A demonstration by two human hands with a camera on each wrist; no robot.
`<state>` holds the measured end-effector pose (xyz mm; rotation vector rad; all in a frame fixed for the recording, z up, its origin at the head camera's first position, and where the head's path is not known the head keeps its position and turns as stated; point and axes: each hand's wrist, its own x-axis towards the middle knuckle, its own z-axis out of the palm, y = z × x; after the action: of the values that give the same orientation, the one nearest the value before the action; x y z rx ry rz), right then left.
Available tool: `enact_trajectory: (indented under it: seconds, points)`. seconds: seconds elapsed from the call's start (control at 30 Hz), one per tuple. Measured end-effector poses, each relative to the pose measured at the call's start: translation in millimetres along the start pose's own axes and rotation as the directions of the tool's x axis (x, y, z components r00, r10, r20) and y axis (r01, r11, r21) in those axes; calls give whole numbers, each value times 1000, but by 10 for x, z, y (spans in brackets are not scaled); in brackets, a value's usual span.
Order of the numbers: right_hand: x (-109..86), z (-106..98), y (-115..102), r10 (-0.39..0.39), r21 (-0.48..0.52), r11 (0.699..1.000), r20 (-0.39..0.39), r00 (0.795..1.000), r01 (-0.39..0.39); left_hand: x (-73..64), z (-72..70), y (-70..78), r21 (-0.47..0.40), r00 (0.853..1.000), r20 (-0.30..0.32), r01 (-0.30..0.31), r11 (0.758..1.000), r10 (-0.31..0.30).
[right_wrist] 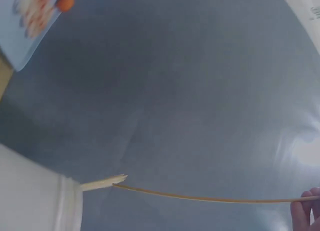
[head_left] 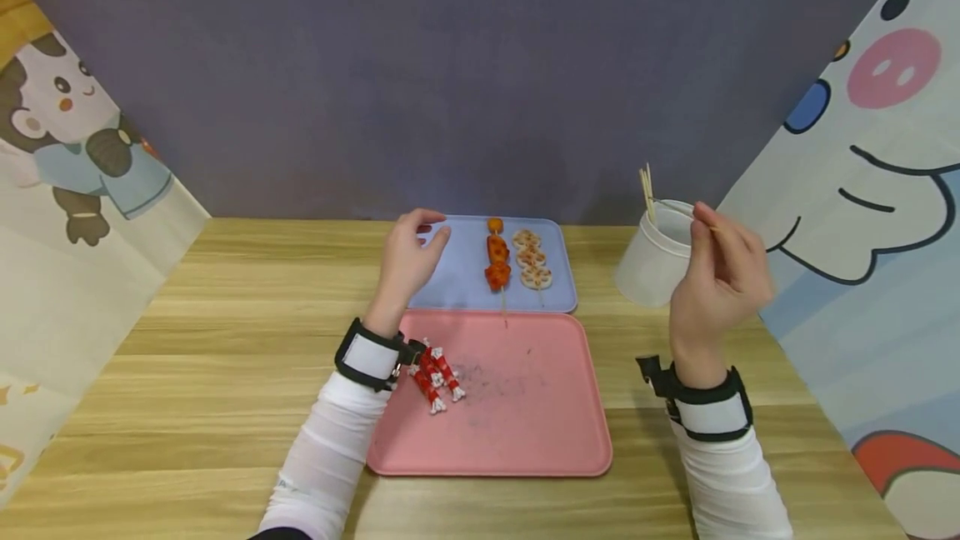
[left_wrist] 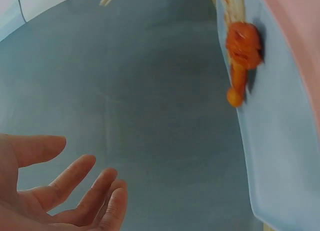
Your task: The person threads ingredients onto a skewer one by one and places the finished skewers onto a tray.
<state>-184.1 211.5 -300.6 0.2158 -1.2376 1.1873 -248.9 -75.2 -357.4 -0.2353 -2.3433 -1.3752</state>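
Observation:
My right hand [head_left: 720,286] is raised near a white bucket [head_left: 648,269] and pinches one end of a thin bamboo skewer [right_wrist: 210,198] between thumb and fingers. In the right wrist view the skewer stretches left to the tips of other skewers [right_wrist: 102,183] that stick out of the bucket. Over the left end of a blue tray [head_left: 453,282], my left hand [head_left: 408,255] hovers with loosely bent fingers, holding nothing. On that tray lie a skewer of orange-red pieces [head_left: 497,252] and a skewer of pale browned round slices [head_left: 531,257].
A pink tray [head_left: 525,440] lies in front of the blue one, with several red-and-white wrapped-looking pieces [head_left: 426,390] at its left. A grey wall [head_left: 450,90] rises behind the wooden table [head_left: 225,357]. Cartoon-printed panels [head_left: 862,190] flank both sides.

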Motion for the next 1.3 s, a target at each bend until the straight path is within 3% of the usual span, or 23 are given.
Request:
enact_trajectory:
  seconds: [0.1, 0.2, 0.3, 0.4, 0.43, 0.53, 0.63, 0.73, 0.87, 0.97, 1.1, 1.2, 1.3]
  points:
    - [-22, 5, -63, 26, 88, 996, -14, 1000, -25, -4, 44, 52, -14, 1000, 1, -3, 1000, 3]
    - [-59, -6, -66, 98, 203, 974, 17, 995, -99, -13, 86, 107, -25, 1000, 4, -19, 1000, 19]
    - [-108, -24, -7, 226, 337, 908, 104, 969, -248, -34, 130, 167, -24, 999, 9, -49, 999, 49]
    - [-172, -31, 62, 365, 416, 804, 219, 905, -425, -67, 172, 219, -30, 996, 16, -83, 996, 83]
    - [-190, -26, 80, 410, 447, 756, 247, 878, -479, -79, 187, 236, -31, 995, 24, -92, 995, 92]
    - [-250, -6, 120, 510, 471, 651, 308, 803, -595, -114, 245, 278, -34, 991, 54, -124, 992, 125]
    - [-319, 21, 147, 595, 476, 556, 344, 726, -682, -147, 314, 309, -27, 982, 95, -159, 987, 161]
    - [-403, 49, 165, 673, 435, 481, 373, 638, -761, -182, 388, 330, -8, 969, 138, -206, 978, 205]
    - [-519, 85, 170, 755, 376, 369, 412, 510, -850, -243, 478, 367, 48, 943, 217, -268, 962, 252]
    - [-597, 101, 166, 788, 346, 292, 441, 429, -892, -297, 532, 399, 66, 921, 294, -287, 956, 256]
    - [-675, 116, 161, 806, 299, 257, 459, 374, -919, -345, 597, 425, 95, 905, 341, -302, 948, 255]
    - [-710, 127, 163, 813, 281, 245, 462, 355, -928, -365, 624, 431, 119, 907, 339, -306, 945, 251]
    - [-728, 133, 154, 823, 267, 235, 458, 337, -935, -382, 621, 437, 118, 911, 350, -272, 955, 216]
